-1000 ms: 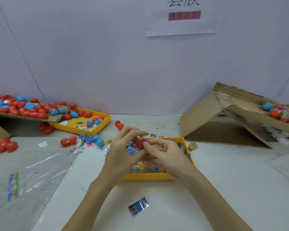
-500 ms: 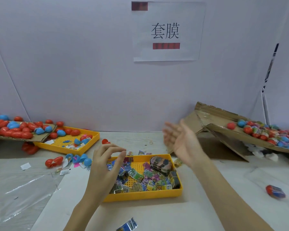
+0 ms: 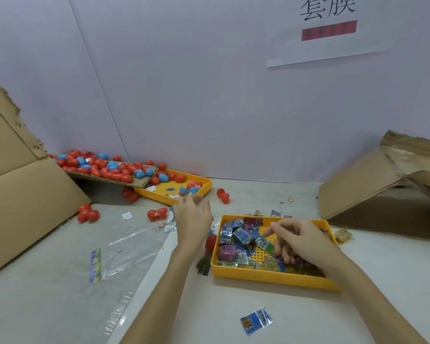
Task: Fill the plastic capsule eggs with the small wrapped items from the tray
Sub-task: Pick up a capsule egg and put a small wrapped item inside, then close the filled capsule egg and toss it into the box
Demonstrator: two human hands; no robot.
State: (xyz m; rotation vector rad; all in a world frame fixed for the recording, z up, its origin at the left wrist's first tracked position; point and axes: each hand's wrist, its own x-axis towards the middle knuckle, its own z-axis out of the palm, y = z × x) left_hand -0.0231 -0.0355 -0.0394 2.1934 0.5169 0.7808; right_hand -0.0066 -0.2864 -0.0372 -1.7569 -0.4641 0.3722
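Head view: right hand point(image 3: 299, 240) reaches loosely curled into the tray point(image 3: 271, 278) of packets point(image 3: 241, 238), left hand point(image 3: 193, 214) hovers open, neither gripping anything.

A hand-packing workstation: plain white partition walls point(image 3: 209, 95) with a printed paper sign point(image 3: 328, 28) at 1 o'clock, torn cardboard chutes point(image 3: 23, 182) at 9 and 3 o'clock spilling capsule eggs point(image 3: 104, 167) onto the tabletop point(image 3: 382, 269).

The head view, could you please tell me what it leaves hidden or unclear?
- Right hand: its own back hides the fingertips, so whether it pinches a packet in the near tray is unclear.
- Left hand: blurred; no telling if it holds anything.
- Right box: cut off by the frame edge, contents unseen.
- Sign: top cropped, red bar blurred.
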